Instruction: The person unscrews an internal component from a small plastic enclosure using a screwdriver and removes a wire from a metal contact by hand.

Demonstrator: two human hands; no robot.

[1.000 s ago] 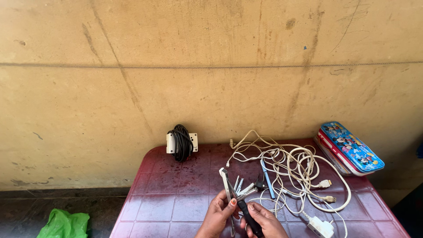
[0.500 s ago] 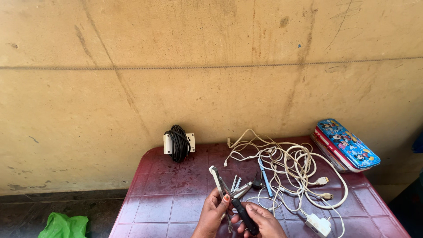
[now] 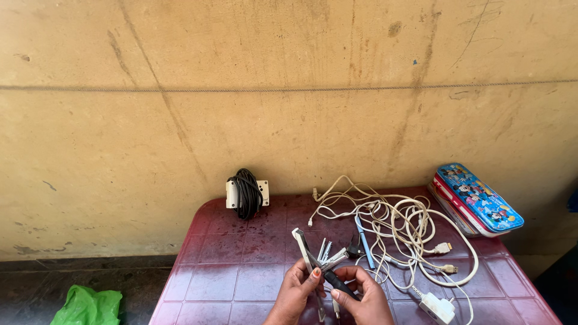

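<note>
Both hands sat at the bottom edge of the view, raised a little above the near part of a dark red plastic table (image 3: pixel 241 283) with a square-tile pattern. The left hand (image 3: pixel 298 293) came up from below with its wrist bent inward, the fingers curled and the thumb, its nail painted orange-red, pressed against a flat pale strip-shaped tool (image 3: pixel 304 251) that stuck up and away to the left from the grip. The right hand (image 3: pixel 361 299) came in from the lower right, its fingers closed around a black-handled tool (image 3: pixel 338 284) that lay slantwise between the two hands; whether this handle and the pale strip were one piece could not be told. The two hands were touching or almost touching around that handle.

Just beyond the fingertips, a small cluster of metal tools (image 3: pixel 330 253) lay on the table, with a blue pen-like stick (image 3: pixel 363 242) beside them. To the right spread a tangle of white cables (image 3: pixel 409 232) with plugs at their ends, and a white charger block (image 3: pixel 438 307) near the front edge. A blue pencil case with cartoon pictures and a red base (image 3: pixel 478 198) rested at the far right corner. At the back, near the yellow stained wall (image 3: pixel 289 90), stood a white adapter wrapped in black cord (image 3: pixel 246 192). A green plastic bag (image 3: pixel 87 306) lay on the floor to the left.
</note>
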